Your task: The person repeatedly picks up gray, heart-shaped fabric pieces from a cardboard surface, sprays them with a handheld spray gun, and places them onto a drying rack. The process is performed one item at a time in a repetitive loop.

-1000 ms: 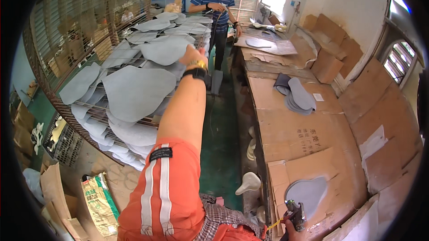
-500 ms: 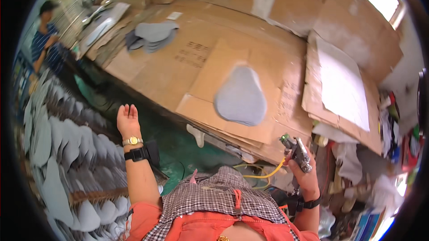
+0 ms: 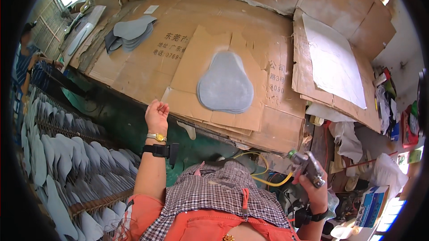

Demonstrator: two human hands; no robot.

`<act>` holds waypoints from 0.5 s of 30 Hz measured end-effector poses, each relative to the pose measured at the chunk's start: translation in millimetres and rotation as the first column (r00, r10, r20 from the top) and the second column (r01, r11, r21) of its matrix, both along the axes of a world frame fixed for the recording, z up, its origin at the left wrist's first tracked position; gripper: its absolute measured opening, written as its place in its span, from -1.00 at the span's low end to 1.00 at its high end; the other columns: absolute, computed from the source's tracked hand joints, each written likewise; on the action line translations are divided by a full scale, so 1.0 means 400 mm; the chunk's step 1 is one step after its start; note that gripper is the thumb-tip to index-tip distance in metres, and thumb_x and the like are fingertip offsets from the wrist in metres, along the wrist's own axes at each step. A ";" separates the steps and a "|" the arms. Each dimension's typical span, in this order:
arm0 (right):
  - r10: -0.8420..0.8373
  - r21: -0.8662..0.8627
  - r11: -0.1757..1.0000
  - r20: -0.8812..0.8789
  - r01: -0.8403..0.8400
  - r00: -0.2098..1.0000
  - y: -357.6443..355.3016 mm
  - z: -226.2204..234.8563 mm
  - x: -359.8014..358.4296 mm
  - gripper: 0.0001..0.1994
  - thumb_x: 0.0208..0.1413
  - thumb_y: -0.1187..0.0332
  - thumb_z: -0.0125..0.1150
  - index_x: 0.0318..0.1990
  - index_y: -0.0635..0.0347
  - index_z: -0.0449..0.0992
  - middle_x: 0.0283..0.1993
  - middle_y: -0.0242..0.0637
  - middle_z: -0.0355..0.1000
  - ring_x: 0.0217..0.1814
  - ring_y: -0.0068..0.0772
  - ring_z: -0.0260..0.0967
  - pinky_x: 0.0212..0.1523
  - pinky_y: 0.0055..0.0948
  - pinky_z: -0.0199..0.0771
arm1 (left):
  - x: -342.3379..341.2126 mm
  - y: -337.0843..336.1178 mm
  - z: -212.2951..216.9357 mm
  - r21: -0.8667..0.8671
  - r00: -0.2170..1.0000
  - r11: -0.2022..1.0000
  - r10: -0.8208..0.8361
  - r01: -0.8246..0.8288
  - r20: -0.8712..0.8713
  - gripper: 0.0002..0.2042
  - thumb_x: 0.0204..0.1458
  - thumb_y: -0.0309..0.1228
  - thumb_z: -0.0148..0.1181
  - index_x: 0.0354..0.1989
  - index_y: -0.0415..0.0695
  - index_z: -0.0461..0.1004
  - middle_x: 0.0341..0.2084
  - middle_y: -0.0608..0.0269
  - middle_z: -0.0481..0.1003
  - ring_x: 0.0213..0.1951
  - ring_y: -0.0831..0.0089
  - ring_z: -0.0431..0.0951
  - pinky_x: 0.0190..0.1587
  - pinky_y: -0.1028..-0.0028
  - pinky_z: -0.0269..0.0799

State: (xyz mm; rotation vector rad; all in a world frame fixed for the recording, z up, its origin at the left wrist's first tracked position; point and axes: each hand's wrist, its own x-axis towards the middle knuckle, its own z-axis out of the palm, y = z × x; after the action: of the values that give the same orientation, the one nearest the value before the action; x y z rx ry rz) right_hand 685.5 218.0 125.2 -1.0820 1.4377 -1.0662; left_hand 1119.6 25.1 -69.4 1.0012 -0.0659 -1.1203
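Fingers of our left hand curl loosely, empty; those of our right hand wrap the spray gun. Past both, between them, lies the gray stack. The yellow hose could snag if we tug, jerking the gun.

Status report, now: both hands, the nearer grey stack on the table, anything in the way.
Left hand empty. Right hand holding spray gun. Nearer grey stack flat on cardboard. Nothing lying on top of it.
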 end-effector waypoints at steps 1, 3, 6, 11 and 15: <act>0.039 0.020 0.999 0.039 -0.040 0.998 0.004 -0.001 0.001 -0.49 -0.02 0.45 0.25 0.11 0.37 0.26 -0.39 -0.31 0.41 -0.36 -0.51 0.39 -0.31 -0.56 0.39 | -0.007 0.001 -0.002 0.008 1.000 1.000 -0.004 0.004 0.003 -0.87 -0.01 -0.52 0.12 -0.27 -0.18 0.40 -0.47 0.25 0.46 -0.40 0.36 0.49 -0.27 0.39 0.48; 0.063 -0.009 0.998 0.087 -0.062 0.994 -0.008 -0.003 0.034 -0.49 -0.03 0.44 0.25 0.10 0.36 0.27 -0.39 -0.31 0.41 -0.36 -0.51 0.39 -0.32 -0.55 0.39 | -0.023 0.001 -0.006 0.021 1.000 1.000 -0.023 0.023 0.007 -0.86 -0.01 -0.52 0.11 -0.25 -0.19 0.40 -0.48 0.24 0.46 -0.40 0.35 0.50 -0.29 0.38 0.49; 0.058 -0.080 0.995 0.082 -0.051 0.995 -0.054 -0.006 0.070 -0.49 -0.01 0.39 0.26 0.10 0.35 0.26 -0.37 -0.30 0.42 -0.36 -0.50 0.39 -0.31 -0.51 0.39 | -0.042 -0.003 -0.019 0.026 0.998 0.998 -0.063 0.063 0.008 -0.85 0.00 -0.53 0.10 -0.24 -0.19 0.39 -0.50 0.23 0.45 -0.42 0.34 0.50 -0.31 0.38 0.50; -0.058 -0.161 0.985 0.004 0.058 0.998 -0.104 -0.007 0.075 -0.50 0.01 0.38 0.25 0.10 0.36 0.25 -0.38 -0.32 0.41 -0.36 -0.52 0.38 -0.30 -0.53 0.39 | -0.051 0.002 -0.051 0.069 0.997 0.995 -0.072 0.071 0.004 -0.87 0.00 -0.52 0.11 -0.26 -0.19 0.40 -0.52 0.23 0.46 -0.45 0.33 0.51 -0.33 0.37 0.51; -0.109 -0.128 0.987 -0.066 0.100 0.992 -0.063 -0.007 0.029 -0.51 0.00 0.41 0.23 0.10 0.38 0.26 -0.40 -0.33 0.39 -0.37 -0.53 0.37 -0.30 -0.54 0.39 | -0.047 0.012 -0.085 0.103 0.998 0.992 -0.069 0.068 0.007 -0.87 0.01 -0.50 0.11 -0.26 -0.18 0.39 -0.52 0.24 0.46 -0.47 0.36 0.50 -0.36 0.41 0.50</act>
State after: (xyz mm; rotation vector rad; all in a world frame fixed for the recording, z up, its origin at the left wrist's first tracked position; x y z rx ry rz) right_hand 697.0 192.6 122.4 -1.1545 1.5162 -1.2153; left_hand 1100.9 29.7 -103.5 1.1035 -0.0516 -1.1914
